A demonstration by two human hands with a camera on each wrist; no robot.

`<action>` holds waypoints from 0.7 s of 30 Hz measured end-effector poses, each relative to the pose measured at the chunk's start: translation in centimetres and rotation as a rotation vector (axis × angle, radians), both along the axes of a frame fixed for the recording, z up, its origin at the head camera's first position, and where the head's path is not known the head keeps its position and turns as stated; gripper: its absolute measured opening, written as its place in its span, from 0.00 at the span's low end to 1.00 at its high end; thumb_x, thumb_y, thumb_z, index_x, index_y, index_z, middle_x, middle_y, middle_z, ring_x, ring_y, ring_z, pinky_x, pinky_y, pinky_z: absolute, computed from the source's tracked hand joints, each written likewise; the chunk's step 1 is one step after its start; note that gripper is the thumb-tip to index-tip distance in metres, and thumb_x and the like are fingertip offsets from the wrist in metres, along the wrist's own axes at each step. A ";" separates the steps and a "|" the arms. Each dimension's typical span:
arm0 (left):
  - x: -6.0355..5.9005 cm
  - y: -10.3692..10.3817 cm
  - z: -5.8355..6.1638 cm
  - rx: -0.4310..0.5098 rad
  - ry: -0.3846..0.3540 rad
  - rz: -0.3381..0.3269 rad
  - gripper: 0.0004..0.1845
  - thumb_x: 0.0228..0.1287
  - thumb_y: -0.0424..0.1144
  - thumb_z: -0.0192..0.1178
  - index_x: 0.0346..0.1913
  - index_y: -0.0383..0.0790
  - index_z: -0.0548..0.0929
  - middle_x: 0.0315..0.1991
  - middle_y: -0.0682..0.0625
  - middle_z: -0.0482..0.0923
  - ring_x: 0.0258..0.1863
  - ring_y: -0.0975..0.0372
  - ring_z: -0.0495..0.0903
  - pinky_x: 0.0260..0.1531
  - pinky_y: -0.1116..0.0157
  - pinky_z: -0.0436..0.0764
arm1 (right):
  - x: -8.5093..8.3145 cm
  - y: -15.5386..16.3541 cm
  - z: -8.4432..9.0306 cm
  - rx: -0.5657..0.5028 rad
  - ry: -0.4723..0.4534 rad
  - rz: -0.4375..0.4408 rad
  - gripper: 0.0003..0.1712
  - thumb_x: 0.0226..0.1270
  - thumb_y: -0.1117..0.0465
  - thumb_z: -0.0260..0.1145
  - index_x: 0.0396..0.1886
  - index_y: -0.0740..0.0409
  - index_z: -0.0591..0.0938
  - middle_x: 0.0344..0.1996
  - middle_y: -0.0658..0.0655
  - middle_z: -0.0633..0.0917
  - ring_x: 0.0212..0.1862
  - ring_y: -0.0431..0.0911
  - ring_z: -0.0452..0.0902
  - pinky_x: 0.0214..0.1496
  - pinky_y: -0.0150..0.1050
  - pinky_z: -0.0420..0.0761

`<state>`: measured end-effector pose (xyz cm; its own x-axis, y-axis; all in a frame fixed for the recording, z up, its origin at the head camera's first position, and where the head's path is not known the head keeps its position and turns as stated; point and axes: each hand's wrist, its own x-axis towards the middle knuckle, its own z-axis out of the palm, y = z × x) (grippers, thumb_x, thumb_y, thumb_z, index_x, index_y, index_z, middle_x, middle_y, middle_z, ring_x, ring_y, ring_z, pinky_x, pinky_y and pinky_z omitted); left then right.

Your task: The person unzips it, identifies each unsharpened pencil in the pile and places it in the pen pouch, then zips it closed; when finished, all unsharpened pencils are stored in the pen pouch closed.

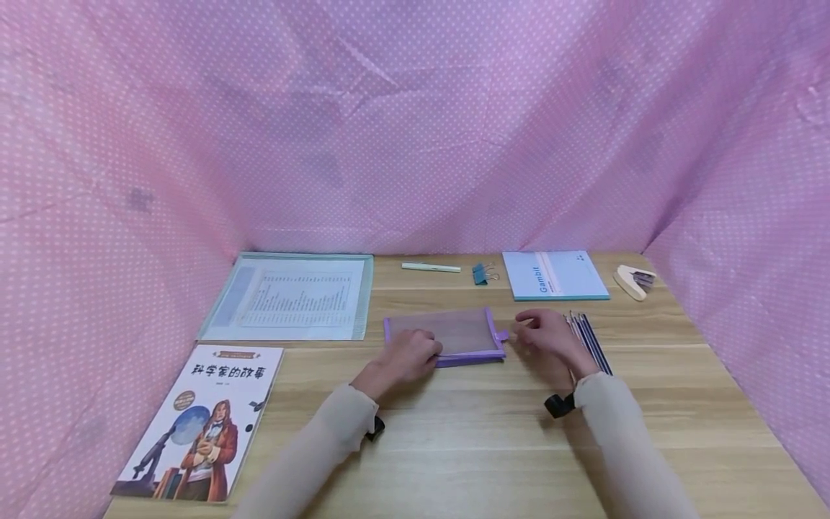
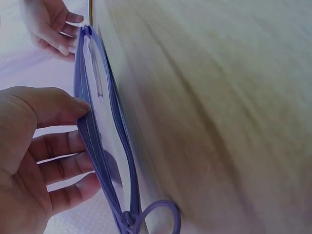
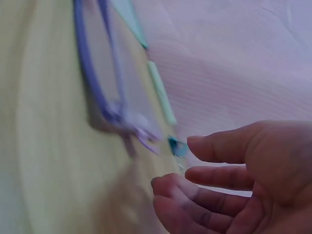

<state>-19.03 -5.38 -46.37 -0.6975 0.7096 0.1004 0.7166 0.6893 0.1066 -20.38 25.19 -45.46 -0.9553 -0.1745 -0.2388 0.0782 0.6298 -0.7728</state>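
Observation:
A purple mesh zipper pouch lies at the middle of the table, its zipped edge facing the person. My left hand pinches that edge, thumb on the near side and fingers behind. In the left wrist view the zipper edges stand parted, and a ring pull hangs at one end. Just right of the pouch's small tab, my right hand hovers with loosely bent fingers and nothing between them. Several dark pencils lie beside the right hand, partly hidden by its wrist.
Along the back lie a pale green pen, a teal binder clip, a light blue notebook and a white stapler-like tool. At left are a clear document folder and a storybook. Pink dotted cloth surrounds the table.

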 end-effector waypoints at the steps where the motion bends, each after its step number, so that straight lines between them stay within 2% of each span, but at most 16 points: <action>1: 0.0 0.0 -0.1 0.005 0.000 0.006 0.07 0.66 0.35 0.60 0.34 0.44 0.88 0.29 0.52 0.83 0.26 0.65 0.74 0.29 0.70 0.76 | 0.1 0.7 0.3 0.012 0.024 -0.006 0.28 0.73 0.58 0.61 0.64 0.74 0.72 0.44 0.71 0.86 0.36 0.50 0.85 0.39 0.42 0.86; 7: 0.3 0.3 -0.1 0.027 0.003 0.065 0.07 0.63 0.33 0.61 0.30 0.43 0.87 0.27 0.52 0.82 0.25 0.64 0.76 0.28 0.69 0.77 | 1.0 5.4 1.3 0.078 0.117 -0.092 0.25 0.73 0.58 0.61 0.60 0.75 0.75 0.46 0.74 0.85 0.35 0.47 0.85 0.36 0.38 0.86; 14: 1.1 1.1 0.1 0.020 0.007 0.116 0.05 0.59 0.33 0.61 0.26 0.43 0.83 0.25 0.51 0.82 0.24 0.62 0.78 0.25 0.67 0.77 | 2.5 11.2 0.0 0.174 0.131 -0.210 0.27 0.74 0.53 0.60 0.56 0.74 0.77 0.48 0.74 0.84 0.36 0.38 0.81 0.35 0.30 0.83; 21: 2.1 2.1 -0.1 0.075 0.047 0.181 0.06 0.56 0.35 0.65 0.24 0.44 0.81 0.20 0.53 0.79 0.18 0.62 0.75 0.18 0.66 0.73 | 3.4 14.1 -1.2 0.196 0.061 -0.162 0.29 0.74 0.52 0.61 0.57 0.78 0.75 0.45 0.73 0.84 0.34 0.37 0.79 0.34 0.32 0.82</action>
